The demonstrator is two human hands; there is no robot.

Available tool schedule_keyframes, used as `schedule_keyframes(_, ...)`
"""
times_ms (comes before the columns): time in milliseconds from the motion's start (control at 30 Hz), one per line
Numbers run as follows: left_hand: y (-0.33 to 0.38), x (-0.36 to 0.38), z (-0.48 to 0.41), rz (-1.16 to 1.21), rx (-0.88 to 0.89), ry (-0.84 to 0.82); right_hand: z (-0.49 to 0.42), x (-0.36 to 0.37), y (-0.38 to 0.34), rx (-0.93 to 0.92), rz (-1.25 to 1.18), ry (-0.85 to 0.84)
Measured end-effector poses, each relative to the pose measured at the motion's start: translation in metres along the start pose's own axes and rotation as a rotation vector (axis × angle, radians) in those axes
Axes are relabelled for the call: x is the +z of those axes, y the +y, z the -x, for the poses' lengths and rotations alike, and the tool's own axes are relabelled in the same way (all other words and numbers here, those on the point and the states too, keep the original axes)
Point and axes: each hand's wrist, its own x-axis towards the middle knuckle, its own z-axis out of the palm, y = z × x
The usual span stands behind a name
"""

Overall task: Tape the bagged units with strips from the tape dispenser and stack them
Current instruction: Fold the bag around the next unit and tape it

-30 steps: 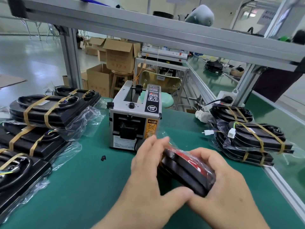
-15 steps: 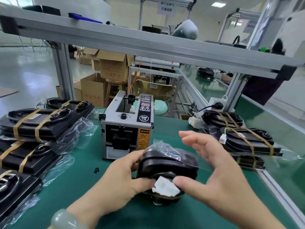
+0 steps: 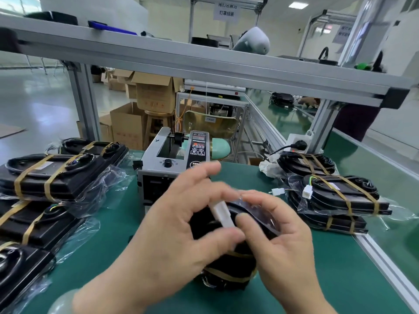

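The green table [image 3: 108, 257] sat under an aluminium frame [image 3: 181, 62], with the dispenser [image 3: 163, 159] at mid-table toward the far edge, the left stacks [image 3: 52, 175] of taped units along the left edge and the right stack [image 3: 335, 200] by the right edge. You had the unit [image 3: 226, 266] in front of you by the near edge, between your hands; whether it rested on the table I could not tell. Your right hand [image 3: 281, 241] held it, fingers curled over the bag [image 3: 256, 214] and thumb on the white connector [image 3: 221, 214]. Your left hand [image 3: 181, 227] was wide, fingers spread and almost straight, only the thumb pressing by the connector's lower end. That looked like the weak spot: the connector lay on top of the unit rather than tucked flat, so a strip laid over it could trap it proud, or it could slide free once a thumb lifted. With one hand gripping, a reach to the dispenser could let the unit tip or the slack film bunch, and tape would catch on wrinkles. Tan bands showed low on the unit, so a further strip might land crooked across them. Your left hand hid the dispenser's mouth, so I could not say a strip was waiting; a blind grab might stick it to your fingers.
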Motion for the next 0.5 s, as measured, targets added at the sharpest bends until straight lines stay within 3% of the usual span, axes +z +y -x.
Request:
schedule_keyframes(100, -0.003, 0.003, 0.004, -0.056, -0.085, 0.11, -0.007, -0.002, -0.004, 0.11, -0.088, 0.064)
schedule_keyframes(233, -0.01, 0.007, 0.015, 0.002, -0.164, 0.102, -0.026, -0.003, -0.004, 0.474, -0.281, 0.043)
schedule_keyframes(300, -0.011, 0.009, 0.018, 0.06, -0.193, 0.108, -0.032, -0.002, 0.0, 0.546, -0.319, 0.051)
schedule_keyframes(367, -0.012, 0.01, 0.018, 0.086, -0.196, 0.105, -0.03, 0.0, 0.004, 0.429, -0.266, 0.107)
schedule_keyframes(433, -0.014, 0.01, 0.018, 0.117, -0.186, 0.106, -0.021, -0.002, 0.006, 0.149, -0.08, 0.125)
schedule_keyframes(500, -0.017, 0.009, 0.021, 0.133, -0.166, 0.121, -0.009, -0.006, 0.008, -0.084, 0.132, -0.035)
